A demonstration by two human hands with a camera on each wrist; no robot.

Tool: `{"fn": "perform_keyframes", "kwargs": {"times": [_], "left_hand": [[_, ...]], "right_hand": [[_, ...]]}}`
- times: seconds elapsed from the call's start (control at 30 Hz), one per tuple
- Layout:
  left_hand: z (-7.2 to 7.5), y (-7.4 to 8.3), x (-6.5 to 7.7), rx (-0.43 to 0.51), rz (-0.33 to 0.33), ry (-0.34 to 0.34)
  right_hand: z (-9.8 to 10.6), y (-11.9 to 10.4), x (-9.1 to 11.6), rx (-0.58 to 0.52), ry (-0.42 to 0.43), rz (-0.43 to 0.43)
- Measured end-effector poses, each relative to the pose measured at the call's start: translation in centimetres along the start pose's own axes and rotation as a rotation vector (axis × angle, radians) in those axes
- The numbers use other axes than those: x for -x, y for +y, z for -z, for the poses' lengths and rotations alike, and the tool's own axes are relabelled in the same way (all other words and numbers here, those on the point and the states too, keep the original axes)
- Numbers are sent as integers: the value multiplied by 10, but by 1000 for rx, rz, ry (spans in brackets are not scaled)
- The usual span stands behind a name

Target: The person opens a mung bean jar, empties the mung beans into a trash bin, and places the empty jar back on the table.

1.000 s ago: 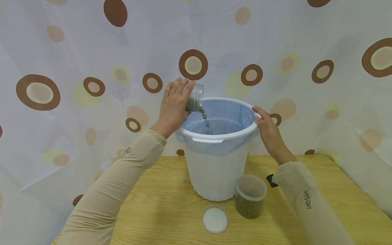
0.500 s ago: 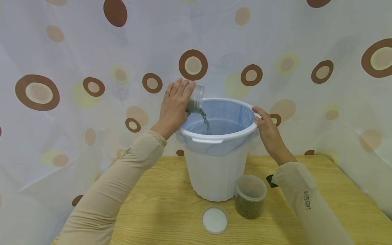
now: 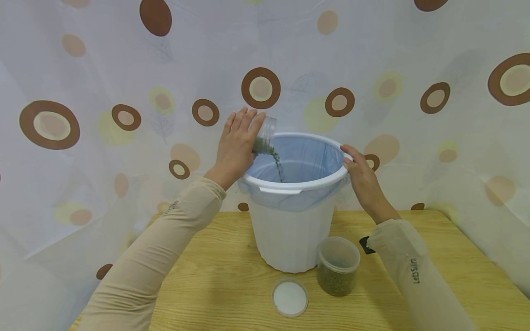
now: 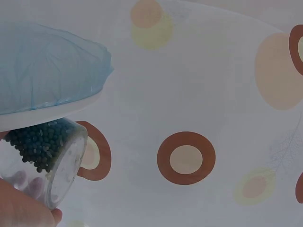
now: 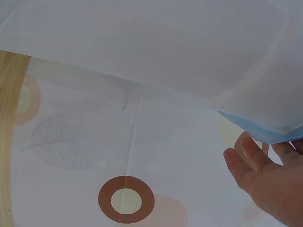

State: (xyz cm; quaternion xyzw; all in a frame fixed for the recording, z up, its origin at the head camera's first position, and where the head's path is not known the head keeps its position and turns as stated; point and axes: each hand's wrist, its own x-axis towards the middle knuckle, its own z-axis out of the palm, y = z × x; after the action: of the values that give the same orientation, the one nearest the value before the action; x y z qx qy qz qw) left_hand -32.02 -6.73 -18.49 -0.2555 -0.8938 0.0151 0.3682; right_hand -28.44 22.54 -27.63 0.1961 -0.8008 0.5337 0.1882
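My left hand grips a clear jar, tilted with its mouth over the left side of a white bin. Small green beans run from the mouth in a thin stream down into the bin. In the left wrist view, dark green beans fill part of the jar, and its base shows. A blue bag lines the bin and folds out over its rim. My right hand holds the rim on the right. Two of its fingers stick out loosely below the rim in the right wrist view.
An open clear tub with green contents stands at the bin's front right base. In front of the bin lies a round white lid. All stand on a wooden table; a patterned sheet hangs behind.
Beans keep pouring from the jar, whose mouth has dipped very slightly. The right hand, bin, tub and lid have not moved.
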Motion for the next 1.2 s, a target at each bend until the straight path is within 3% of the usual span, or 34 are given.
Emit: {"fn": "perform_keyframes", "kwargs": {"times": [0.47, 1.2], "left_hand": [[-2, 2, 1, -88, -36, 24], [-3, 5, 4, -128, -36, 38]], "right_hand": [[-2, -1, -3, 7, 18, 9], [-2, -2, -1, 7, 27, 16]]}}
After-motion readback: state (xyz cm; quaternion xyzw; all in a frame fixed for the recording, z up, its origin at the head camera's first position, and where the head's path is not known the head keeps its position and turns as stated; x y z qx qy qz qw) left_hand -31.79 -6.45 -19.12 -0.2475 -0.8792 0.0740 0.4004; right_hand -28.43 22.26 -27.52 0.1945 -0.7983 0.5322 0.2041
